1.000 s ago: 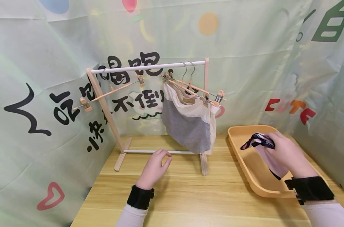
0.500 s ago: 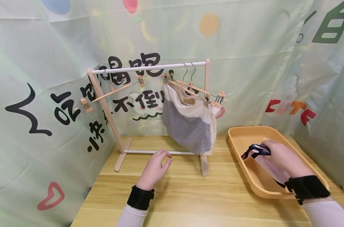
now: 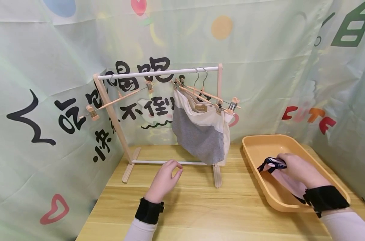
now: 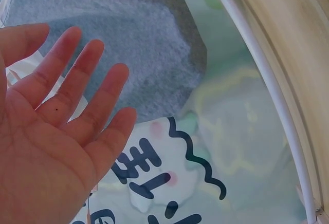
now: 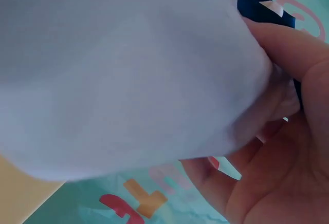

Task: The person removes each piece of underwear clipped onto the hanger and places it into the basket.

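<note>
In the head view my right hand (image 3: pixel 300 170) pinches a pale pink garment with dark patterned trim (image 3: pixel 280 175), low inside the yellow tray (image 3: pixel 273 202). Its exact kind is unclear from the folds. Pale cloth (image 5: pixel 133 80) fills much of the right wrist view, gathered between thumb and fingers. My left hand (image 3: pixel 164 180) hovers over the table before the rack, holding nothing, its fingers relaxed. In the left wrist view that hand (image 4: pixel 67 116) has its fingers spread, and the grey part of the hanging shorts-like garment (image 4: pixel 128 44) is behind it.
A small wooden clothes rack (image 3: pixel 116 124) with a white top rail (image 3: pixel 158 72) stands at the back. On its right, two clip hangers carry grey-and-cream cloth (image 3: pixel 197 134). A bare clip hanger (image 3: pixel 119 99) hangs on its left. Printed curtains (image 3: pixel 261 67) enclose the table.
My right hand has moved down and slightly left, taking the pink garment lower into the tray. The left hand stays in about the same place.
</note>
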The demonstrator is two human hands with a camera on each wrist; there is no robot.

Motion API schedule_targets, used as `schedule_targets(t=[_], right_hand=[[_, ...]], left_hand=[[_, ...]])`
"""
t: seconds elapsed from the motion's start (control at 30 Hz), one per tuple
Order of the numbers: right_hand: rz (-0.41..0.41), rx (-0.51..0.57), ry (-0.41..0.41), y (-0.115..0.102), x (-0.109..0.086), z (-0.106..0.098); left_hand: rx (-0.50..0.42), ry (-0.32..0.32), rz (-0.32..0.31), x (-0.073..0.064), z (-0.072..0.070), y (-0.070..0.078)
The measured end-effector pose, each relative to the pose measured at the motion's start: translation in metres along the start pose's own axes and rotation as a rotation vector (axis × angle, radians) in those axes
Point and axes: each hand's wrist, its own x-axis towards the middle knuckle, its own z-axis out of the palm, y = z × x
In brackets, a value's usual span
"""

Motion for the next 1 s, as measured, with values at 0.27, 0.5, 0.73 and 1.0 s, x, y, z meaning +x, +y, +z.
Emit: schedule_targets(t=[0.27,0.5,0.73,1.0], right_hand=[[-0.012,-0.001,-0.032,0.0009,-0.0011,0.0035],[-0.041,0.014,-0.069,0.0015,-0.0018,0.0044],[-0.04,0.035,-0.105,-0.0021,-0.0033,0.0013],[-0.027,0.034,-0.119,-0.0041,-0.004,0.0002]], left_hand=[[-0.002,-0.001,0.001,0.0003,-0.0004,0.0006],[-0.005,0.0,-0.005,0.0002,-0.0006,0.0012],[-0.007,-0.004,-0.015,0.0002,-0.0008,0.0012],[-0.006,-0.007,-0.009,-0.0002,-0.0019,0.0016]])
